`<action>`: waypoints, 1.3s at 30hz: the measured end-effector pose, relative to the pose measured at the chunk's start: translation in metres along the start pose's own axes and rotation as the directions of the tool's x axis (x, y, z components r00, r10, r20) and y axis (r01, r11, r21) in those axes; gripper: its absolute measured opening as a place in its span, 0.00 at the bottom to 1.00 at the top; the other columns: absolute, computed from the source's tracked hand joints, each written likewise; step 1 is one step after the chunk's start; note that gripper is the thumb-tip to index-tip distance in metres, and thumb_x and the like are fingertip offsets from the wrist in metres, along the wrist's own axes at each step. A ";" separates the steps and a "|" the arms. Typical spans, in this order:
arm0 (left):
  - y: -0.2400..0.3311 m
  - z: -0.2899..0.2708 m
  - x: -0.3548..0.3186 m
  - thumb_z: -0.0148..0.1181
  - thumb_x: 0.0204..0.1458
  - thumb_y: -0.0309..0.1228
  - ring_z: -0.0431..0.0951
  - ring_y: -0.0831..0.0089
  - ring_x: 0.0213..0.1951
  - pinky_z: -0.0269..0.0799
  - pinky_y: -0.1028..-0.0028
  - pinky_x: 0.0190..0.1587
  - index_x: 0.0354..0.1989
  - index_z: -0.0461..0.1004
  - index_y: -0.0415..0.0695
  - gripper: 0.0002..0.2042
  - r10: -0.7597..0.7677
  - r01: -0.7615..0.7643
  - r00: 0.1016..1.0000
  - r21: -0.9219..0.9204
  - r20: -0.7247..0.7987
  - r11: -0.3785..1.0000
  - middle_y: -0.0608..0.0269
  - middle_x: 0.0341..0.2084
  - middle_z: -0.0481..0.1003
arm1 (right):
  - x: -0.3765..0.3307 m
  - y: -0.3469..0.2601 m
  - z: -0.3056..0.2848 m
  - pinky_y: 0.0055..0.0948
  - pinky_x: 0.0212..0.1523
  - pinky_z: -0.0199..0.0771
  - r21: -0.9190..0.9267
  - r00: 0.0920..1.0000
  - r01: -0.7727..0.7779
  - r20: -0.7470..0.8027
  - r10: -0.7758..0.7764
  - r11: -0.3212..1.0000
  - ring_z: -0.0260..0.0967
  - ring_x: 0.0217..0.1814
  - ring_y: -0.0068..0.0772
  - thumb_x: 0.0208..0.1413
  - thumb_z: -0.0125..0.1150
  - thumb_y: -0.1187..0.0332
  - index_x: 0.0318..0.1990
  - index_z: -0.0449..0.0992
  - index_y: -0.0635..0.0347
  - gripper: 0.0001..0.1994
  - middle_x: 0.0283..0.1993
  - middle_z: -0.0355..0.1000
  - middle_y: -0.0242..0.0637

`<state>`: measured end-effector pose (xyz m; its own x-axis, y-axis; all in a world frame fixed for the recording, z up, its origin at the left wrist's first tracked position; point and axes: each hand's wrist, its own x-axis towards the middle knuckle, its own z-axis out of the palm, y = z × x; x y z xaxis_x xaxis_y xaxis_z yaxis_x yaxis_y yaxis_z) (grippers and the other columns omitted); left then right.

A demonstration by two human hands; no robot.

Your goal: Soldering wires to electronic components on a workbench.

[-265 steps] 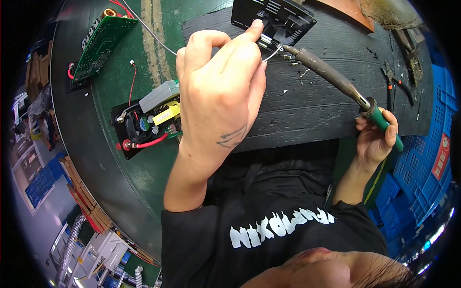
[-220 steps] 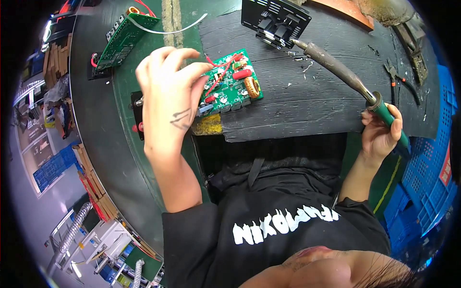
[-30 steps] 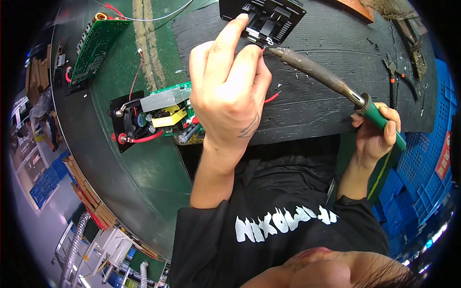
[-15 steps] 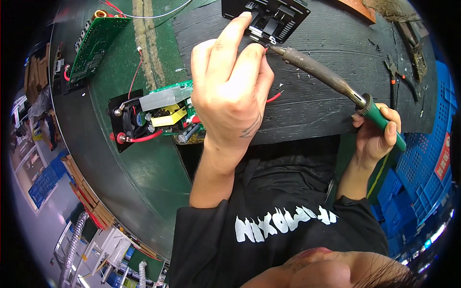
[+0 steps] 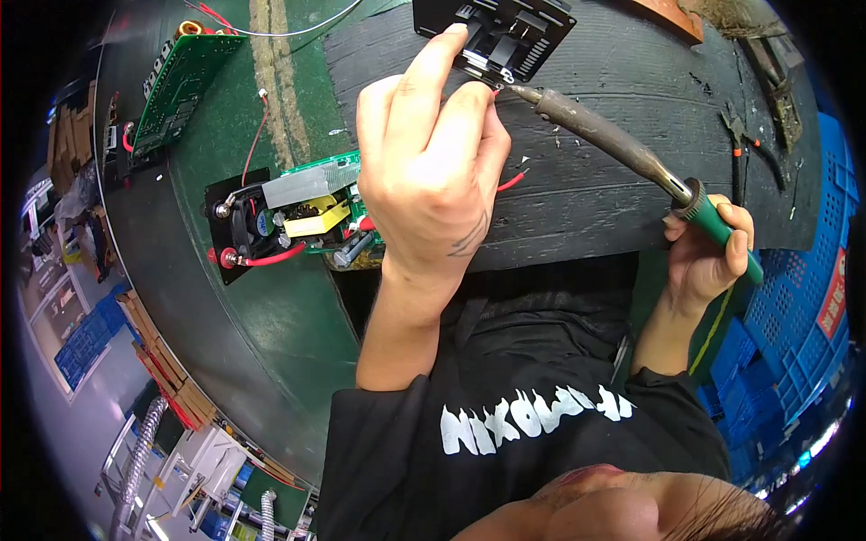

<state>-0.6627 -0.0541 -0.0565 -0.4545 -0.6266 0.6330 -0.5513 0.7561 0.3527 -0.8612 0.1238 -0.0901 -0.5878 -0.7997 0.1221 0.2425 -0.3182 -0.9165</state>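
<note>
My right hand (image 5: 705, 248) is wrapped round the green handle of a soldering iron (image 5: 606, 135). The iron slants up and left, its tip at the near edge of a black panel (image 5: 552, 29) with sockets and metal terminals. My left hand (image 5: 426, 176) rests its index finger on the panel. Its other fingers pinch a thin red wire (image 5: 511, 182) near the iron's tip; part of the wire is hidden beneath the hand. Left of that hand lies an open circuit assembly (image 5: 311, 185) with a fan, a yellow transformer and red leads.
A black ridged board (image 5: 577, 212) lies under the work. Pliers (image 5: 741, 149) with orange-marked handles rest at its right. A green circuit board (image 5: 185, 86) stands at the far left. Blue plastic crates (image 5: 794, 316) stand at the right, and a wooden block (image 5: 672, 16) sits at the back.
The panel and my left hand have shifted slightly to the left. My right hand keeps nearly the same place, with the iron's tip still at the panel's near edge.
</note>
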 end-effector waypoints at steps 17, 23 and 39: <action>-0.003 -0.001 0.001 0.63 0.28 0.17 0.70 0.64 0.31 0.69 0.72 0.33 0.25 0.76 0.38 0.10 0.009 -0.009 1.000 -0.001 -0.019 1.000 0.58 0.41 0.75 | -0.002 0.003 0.001 0.25 0.18 0.66 0.062 0.997 0.052 -0.058 -0.048 0.997 0.67 0.24 0.36 0.57 0.44 0.53 0.42 0.71 0.58 0.18 0.31 0.68 0.46; -0.004 -0.002 0.000 0.63 0.29 0.17 0.70 0.64 0.31 0.69 0.72 0.33 0.25 0.76 0.38 0.10 -0.007 0.007 1.000 -0.017 -0.003 1.000 0.57 0.42 0.75 | -0.002 0.004 0.001 0.25 0.17 0.66 0.070 0.997 0.049 -0.064 -0.045 0.996 0.67 0.23 0.36 0.58 0.44 0.53 0.42 0.71 0.58 0.18 0.31 0.68 0.46; 0.003 -0.082 -0.005 0.65 0.36 0.18 0.75 0.64 0.34 0.70 0.71 0.39 0.32 0.78 0.39 0.11 -0.225 0.284 0.892 -0.098 0.392 0.954 0.59 0.31 0.77 | -0.003 0.004 0.002 0.25 0.18 0.67 0.110 0.997 0.060 -0.058 -0.054 0.992 0.67 0.24 0.36 0.58 0.44 0.52 0.42 0.71 0.58 0.18 0.31 0.68 0.47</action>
<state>-0.6046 -0.0338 -0.0019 -0.5553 -0.8033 0.2151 -0.5861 0.5616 0.5841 -0.8575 0.1238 -0.0932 -0.6435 -0.7508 0.1490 0.2900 -0.4193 -0.8603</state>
